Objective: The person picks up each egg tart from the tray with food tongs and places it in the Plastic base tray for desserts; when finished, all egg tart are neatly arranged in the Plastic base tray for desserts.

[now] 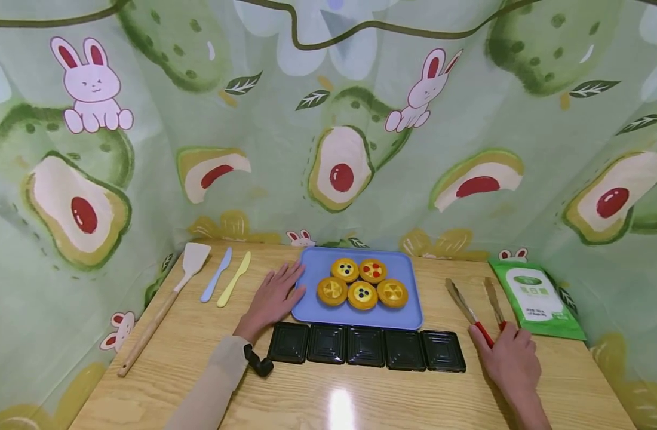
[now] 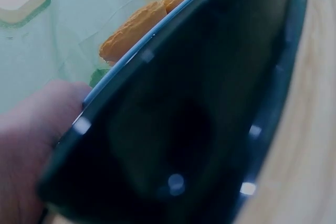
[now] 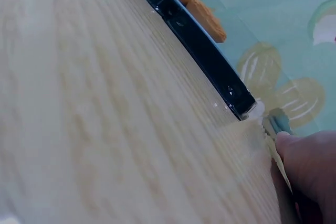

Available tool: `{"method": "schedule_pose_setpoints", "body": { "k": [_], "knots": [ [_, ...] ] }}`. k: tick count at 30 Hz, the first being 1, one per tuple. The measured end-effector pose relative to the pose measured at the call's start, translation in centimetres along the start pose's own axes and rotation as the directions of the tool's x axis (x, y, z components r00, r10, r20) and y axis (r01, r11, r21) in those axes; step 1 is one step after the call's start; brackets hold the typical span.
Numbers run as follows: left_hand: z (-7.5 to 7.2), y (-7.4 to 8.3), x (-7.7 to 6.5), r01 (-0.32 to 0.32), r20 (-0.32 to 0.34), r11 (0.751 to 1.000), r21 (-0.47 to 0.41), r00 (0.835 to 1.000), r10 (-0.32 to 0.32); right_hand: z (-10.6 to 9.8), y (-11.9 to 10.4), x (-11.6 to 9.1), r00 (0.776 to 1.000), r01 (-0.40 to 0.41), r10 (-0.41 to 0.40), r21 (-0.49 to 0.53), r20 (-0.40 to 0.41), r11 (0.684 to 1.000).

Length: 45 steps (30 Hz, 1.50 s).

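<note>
I have the tongs (image 1: 463, 301) gripped in my right hand (image 1: 512, 360), pointing ahead of it; from here they look light, springy, best held by the red handles (image 1: 483, 334). Beside my straight-fingered left hand (image 1: 273, 298) lies the tray (image 1: 401, 266) of tarts (image 1: 362, 295).

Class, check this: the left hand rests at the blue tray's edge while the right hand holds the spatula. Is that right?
Wrong tool: the head view shows the right hand holding the tongs, while the spatula lies at the far left. The left hand does rest at the edge of the blue tray.
</note>
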<state>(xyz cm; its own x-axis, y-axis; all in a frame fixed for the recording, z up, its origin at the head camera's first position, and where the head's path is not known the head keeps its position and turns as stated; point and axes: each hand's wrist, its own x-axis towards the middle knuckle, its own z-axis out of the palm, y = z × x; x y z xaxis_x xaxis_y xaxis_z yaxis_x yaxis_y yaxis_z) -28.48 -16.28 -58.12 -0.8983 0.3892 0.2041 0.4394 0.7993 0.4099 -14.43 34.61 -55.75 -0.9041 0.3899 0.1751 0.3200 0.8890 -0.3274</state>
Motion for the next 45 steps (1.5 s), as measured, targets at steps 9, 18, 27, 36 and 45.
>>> {"method": "schedule_pose_setpoints", "body": {
  "k": [9, 18, 27, 36, 45],
  "knots": [
    [0.3, -0.4, -0.3, 0.015, 0.008, 1.0, 0.013, 1.0, -0.015, 0.3, -0.1, 0.1, 0.999, 0.043, -0.044, -0.003, -0.032, 0.999],
    [0.4, -0.4, 0.3, 0.008, 0.018, 0.999, 0.037, 1.0, -0.009, -1.6, -0.7, 0.3, 0.999, 0.051, -0.052, 0.073, 0.005, 0.996],
    [0.3, -0.4, 0.2, 0.011, 0.016, 0.999, 0.031, 1.0, -0.012, -3.0, -2.0, 0.6, 0.999, 0.05, -0.051, 0.108, 0.008, 0.993],
    [0.4, -0.5, 0.1, 0.021, 0.034, 0.999, 0.042, 0.999, -0.022, -4.6, -4.4, 1.3, 0.969, 0.247, -0.244, 0.094, -0.039, 0.965],
    [0.5, -0.7, 0.1, 0.008, 0.022, 0.999, 0.042, 1.0, -0.009, -5.3, -5.9, 2.6, 0.903, 0.423, -0.429, 0.112, 0.03, 0.899]
  ]
}}
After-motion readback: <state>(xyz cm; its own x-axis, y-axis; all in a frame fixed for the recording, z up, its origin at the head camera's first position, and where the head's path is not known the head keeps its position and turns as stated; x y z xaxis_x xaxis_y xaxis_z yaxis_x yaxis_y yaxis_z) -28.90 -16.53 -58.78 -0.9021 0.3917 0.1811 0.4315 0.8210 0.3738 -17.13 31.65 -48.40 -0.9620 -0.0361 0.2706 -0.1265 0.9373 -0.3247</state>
